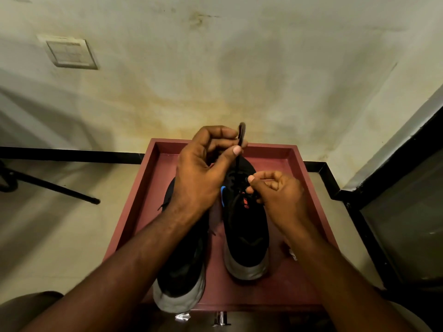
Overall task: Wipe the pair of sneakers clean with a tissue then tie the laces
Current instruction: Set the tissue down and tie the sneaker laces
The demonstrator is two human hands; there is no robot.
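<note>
Between both hands (278, 195), taut lace (240, 159)

The left hand (201, 173) covers most of the upper part of the left sneaker (182, 267), so its laces are hardly visible. The right hand (280, 195) hides the lace ends on the right sneaker (244, 226). At 3 o'clock from this shoe, a white crumpled piece (293, 254) shows behind the right forearm, too small to identify. At 6 o'clock, shiny objects (221, 318) are blurred.

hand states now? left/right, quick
Left hand: closed, pinching a lace loop.
Right hand: closed, pinching lace at the right sneaker.
</note>
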